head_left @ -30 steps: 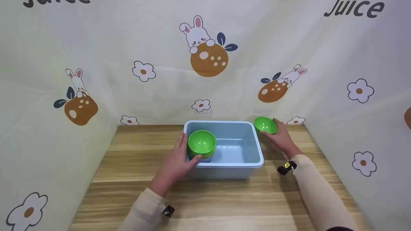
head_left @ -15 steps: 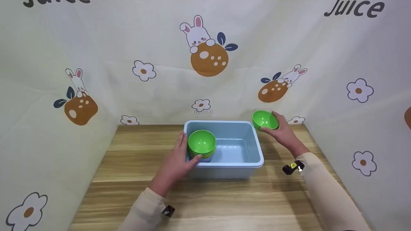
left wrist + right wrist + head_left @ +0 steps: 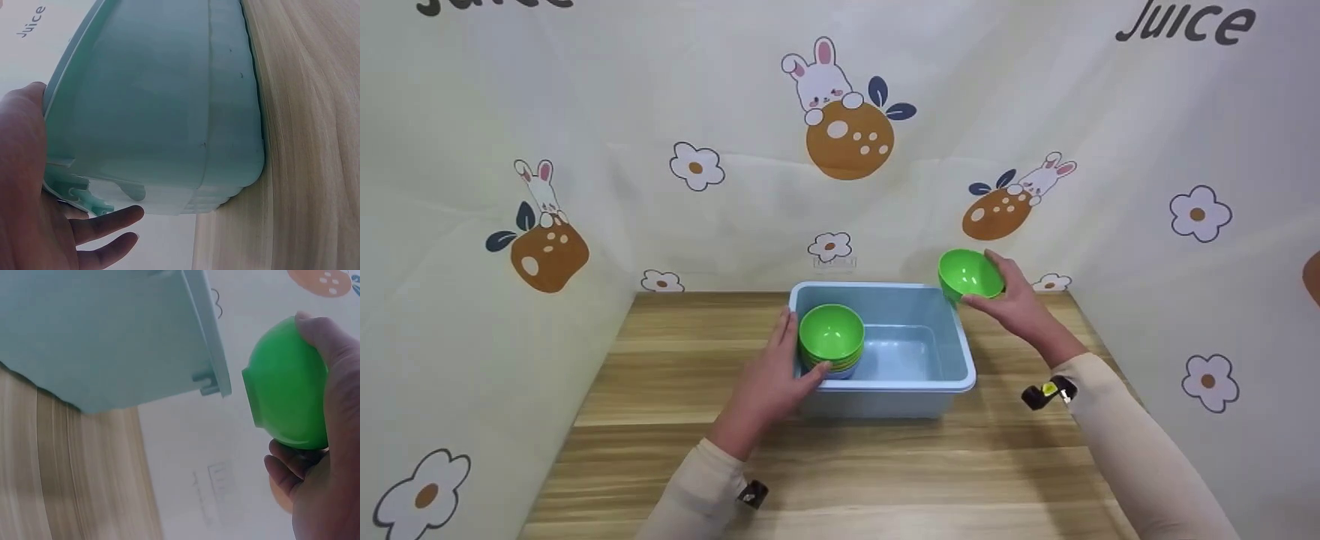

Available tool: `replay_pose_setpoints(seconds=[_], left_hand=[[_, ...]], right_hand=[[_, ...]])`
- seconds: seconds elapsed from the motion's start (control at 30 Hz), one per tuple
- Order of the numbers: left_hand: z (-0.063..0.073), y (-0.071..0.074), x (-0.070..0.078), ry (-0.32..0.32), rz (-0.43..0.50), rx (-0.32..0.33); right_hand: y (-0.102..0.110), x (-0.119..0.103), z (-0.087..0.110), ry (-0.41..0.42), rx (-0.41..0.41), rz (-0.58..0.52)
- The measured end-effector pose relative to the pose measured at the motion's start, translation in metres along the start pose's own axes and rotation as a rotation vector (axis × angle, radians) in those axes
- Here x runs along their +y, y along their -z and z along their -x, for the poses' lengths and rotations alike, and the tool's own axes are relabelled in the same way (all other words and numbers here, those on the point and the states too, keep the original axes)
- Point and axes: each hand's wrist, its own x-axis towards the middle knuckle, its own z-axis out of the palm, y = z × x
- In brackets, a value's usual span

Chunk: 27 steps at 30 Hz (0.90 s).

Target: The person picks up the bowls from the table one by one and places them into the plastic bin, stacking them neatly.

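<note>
A light blue plastic bin (image 3: 900,401) stands on the wooden table, and my left hand (image 3: 769,386) grips its front left corner, thumb on the front rim and fingers along the left side. From the left wrist view, part of the left hand (image 3: 34,185) shows at the rim. Inside the bin, at its left end, sits a stack of bowls with a green bowl (image 3: 832,332) on top. My right hand (image 3: 1020,304) holds another green bowl (image 3: 969,274) by its side, raised near the bin's back right corner. In the right wrist view this bowl (image 3: 289,388) hangs apart from the bin.
The wooden table (image 3: 682,360) extends on both sides of the bin. A pale printed cloth (image 3: 735,217) with rabbits, oranges and flowers closes off the back and both sides. The bin's bare floor (image 3: 896,356) shows right of the stack.
My right hand has lifted the green bowl from beside the bin's back right corner and brought it up and left, to the rim. The left hand, bin and stack have stayed put.
</note>
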Motion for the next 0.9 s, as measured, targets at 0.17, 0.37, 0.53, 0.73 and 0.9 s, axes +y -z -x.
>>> replay_pose_setpoints(seconds=[0.17,0.37,0.53,0.73,0.9], left_hand=[[-0.001,-0.001,0.0,0.008,-0.004,-0.01],[0.001,-0.001,0.0,0.007,0.006,-0.01],[0.001,0.0,0.0,0.0,0.001,-0.006],[0.0,-0.001,-0.001,0.004,0.005,-0.005],[0.0,-0.001,0.0,-0.003,0.03,-0.009]], right_hand=[[-0.005,-0.014,0.002,0.021,-0.039,-0.005],[-0.014,-0.03,0.002,0.037,-0.092,-0.01],[-0.024,-0.043,-0.001,0.049,-0.143,0.01],[-0.033,-0.057,-0.003,0.074,-0.203,0.034],[-0.041,-0.066,-0.004,0.096,-0.237,0.054]])
